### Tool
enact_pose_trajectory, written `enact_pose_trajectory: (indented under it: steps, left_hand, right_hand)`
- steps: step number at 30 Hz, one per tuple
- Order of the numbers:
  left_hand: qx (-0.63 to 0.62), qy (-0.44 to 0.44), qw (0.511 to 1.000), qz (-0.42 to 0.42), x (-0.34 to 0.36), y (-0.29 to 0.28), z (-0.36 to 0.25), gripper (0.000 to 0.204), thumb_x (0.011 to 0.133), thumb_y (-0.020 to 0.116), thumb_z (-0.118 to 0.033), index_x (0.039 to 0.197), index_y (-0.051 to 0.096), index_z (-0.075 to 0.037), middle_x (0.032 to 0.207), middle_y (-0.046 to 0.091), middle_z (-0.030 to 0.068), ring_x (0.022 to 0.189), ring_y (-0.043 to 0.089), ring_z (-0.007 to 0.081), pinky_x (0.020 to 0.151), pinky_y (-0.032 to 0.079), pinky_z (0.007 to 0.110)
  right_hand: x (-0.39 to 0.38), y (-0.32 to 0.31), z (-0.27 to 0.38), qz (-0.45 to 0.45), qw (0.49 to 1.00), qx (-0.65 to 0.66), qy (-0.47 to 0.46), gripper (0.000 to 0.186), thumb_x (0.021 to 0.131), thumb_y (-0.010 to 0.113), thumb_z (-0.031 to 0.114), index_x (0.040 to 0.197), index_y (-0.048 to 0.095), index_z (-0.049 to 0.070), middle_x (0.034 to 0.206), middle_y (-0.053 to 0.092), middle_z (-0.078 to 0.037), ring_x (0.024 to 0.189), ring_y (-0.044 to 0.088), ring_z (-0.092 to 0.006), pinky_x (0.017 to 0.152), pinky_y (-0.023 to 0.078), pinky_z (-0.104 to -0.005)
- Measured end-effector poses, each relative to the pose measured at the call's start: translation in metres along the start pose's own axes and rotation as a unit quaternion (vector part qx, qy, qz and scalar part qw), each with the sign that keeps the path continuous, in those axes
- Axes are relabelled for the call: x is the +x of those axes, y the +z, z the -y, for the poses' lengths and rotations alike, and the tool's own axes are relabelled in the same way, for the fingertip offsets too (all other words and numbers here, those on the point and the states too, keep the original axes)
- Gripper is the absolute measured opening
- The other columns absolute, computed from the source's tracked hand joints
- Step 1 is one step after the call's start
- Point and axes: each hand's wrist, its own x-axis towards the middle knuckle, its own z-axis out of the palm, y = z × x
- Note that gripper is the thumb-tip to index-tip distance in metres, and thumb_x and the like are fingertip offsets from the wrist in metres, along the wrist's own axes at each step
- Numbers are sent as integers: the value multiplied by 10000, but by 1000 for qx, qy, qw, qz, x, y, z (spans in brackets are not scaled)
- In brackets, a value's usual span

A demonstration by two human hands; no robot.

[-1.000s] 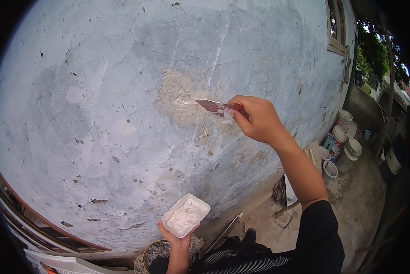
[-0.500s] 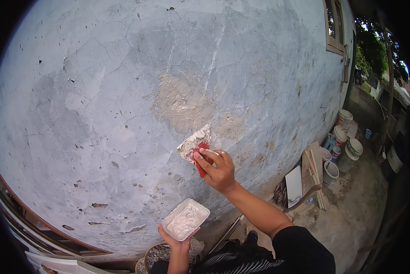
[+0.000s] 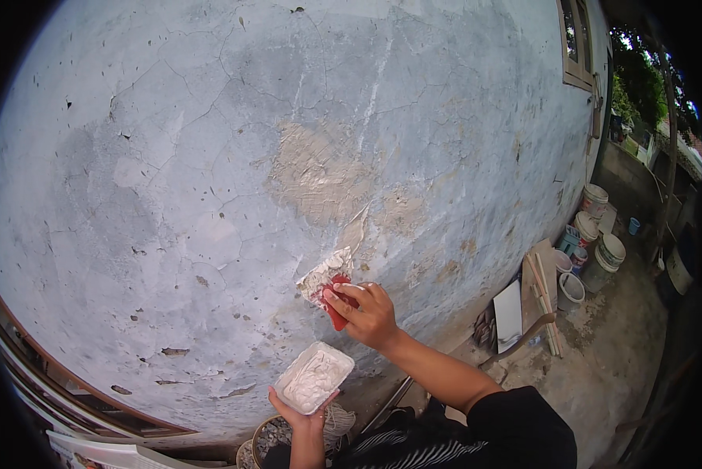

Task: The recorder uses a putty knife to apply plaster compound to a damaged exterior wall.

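Observation:
My right hand [image 3: 369, 314] grips a putty knife [image 3: 337, 313] by its red handle. The wide blade is coated with off-white putty and lies at the wall [image 3: 210, 156], just below a beige patch of filler [image 3: 320, 172]. A fresh narrow smear of putty [image 3: 354, 231] runs from the patch down to the blade. Lower down, my left hand [image 3: 304, 417] holds up a white rectangular tub [image 3: 350, 361] of putty from beneath, its fingers around the sides. The wall is pale blue, cracked and chipped in places.
Several buckets [image 3: 599, 262] stand on the concrete floor at the right. Near them a white board [image 3: 508, 316] and wooden strips [image 3: 544, 309] lean by the wall. A round container of stones [image 3: 273, 434] sits below my left hand. A window frame [image 3: 576, 43] is at upper right.
My right hand has drawn the putty knife down and slightly left, leaving a narrow putty smear on the wall. The left hand still holds the tub in nearly the same place.

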Motion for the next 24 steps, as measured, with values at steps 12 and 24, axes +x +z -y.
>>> enact_pose_trajectory:
  steps: [12, 24]
  left_hand:
    - [12, -2, 1000, -4, 2, 0, 3, 999, 896, 277, -832, 1576, 400, -110, 1500, 550, 207, 1262, 597, 517, 782, 566, 735]
    - [16, 12, 1000, -20, 0, -8, -3, 980, 901, 284, -826, 1563, 416, -116, 1492, 559, 201, 1256, 606, 504, 802, 558, 732]
  right_hand:
    - [48, -26, -34, -74, 993, -93, -19, 487, 775, 783, 138, 1258, 764, 197, 1204, 705, 6, 920, 614, -246, 797, 505, -372]
    - [35, 7, -29, -32, 994, -92, 44, 552, 737, 790, 64, 1268, 759, 211, 1164, 691, 12, 866, 598, -248, 759, 509, -362]
